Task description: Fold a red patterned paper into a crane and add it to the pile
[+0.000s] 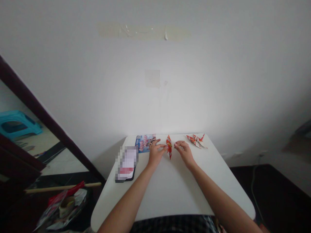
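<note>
A folded piece of red and orange printed paper, long and pointed at both ends, stands between my hands over the white table. My left hand pinches its left side with thumb and fingertips. To the right of the paper is my right hand, its fingertips drawn together a small gap away from it; whether anything tiny is in them I cannot tell. Beyond that hand, a folded paper crane in the same red and white print lies at the table's back right; it may be more than one.
A blue printed leaflet lies behind my left hand. Nearer on the left is a phone, its screen blurred. The white table meets the wall at its back edge. Left of it, a mirror frame leans above floor clutter.
</note>
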The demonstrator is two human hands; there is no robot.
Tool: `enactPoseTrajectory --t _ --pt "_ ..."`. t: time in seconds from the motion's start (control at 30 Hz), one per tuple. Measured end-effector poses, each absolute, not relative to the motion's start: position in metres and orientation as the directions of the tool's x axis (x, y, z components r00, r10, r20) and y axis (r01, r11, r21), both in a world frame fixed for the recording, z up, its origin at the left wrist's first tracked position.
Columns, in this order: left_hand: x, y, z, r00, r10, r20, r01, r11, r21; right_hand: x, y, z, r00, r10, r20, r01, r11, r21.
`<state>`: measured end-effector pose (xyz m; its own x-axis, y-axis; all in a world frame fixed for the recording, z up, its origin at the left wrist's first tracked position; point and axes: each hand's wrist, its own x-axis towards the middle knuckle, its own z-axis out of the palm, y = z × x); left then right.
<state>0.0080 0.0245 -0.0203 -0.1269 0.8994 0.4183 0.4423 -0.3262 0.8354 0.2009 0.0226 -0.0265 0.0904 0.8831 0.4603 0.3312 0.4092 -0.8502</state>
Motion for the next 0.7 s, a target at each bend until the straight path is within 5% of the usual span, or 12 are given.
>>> enactPoseTrajectory --t 0.2,0.7 --pt "0.0066 0.0263 -0.0229 -0.106 0.905 0.411 0.430 -0.331 0.840 0.2025 0.0210 -0.0271 0.029 0.853 0.522 0.439 0.458 -0.773" --pt "0.0108 0.0246 -0.0224 -0.080 0.900 0.428 0.504 -0.334 0.797 0.2000 0.0185 -0.0249 -0.085 0.870 0.485 0.381 0.478 -0.791"
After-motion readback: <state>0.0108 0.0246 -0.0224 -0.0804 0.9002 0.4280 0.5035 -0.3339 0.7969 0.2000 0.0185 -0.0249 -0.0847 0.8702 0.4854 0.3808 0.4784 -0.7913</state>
